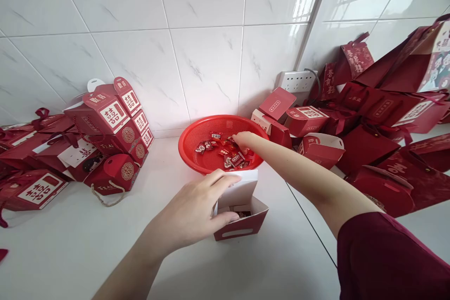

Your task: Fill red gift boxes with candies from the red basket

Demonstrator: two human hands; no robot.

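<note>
A small dark-red gift box [242,229] stands on the white counter, its white-lined lid flap raised. My left hand [197,201] grips it from the left, fingers over the flap's top edge and thumb across the opening. Inside the box is something with a dark label, mostly hidden by the thumb. Behind it sits a red plastic basket [188,154] holding several red-wrapped candies [237,158]. My right hand [244,141] is inside the basket on its right side, fingers curled down among the candies; whatever they pinch is hidden.
Red gift boxes [114,117] are stacked on the left, some with cord handles. More red boxes and bags [379,108] crowd the right side. A white power strip [297,81] with a grey cable is by the tiled wall [207,70]. A dark seam crosses the counter.
</note>
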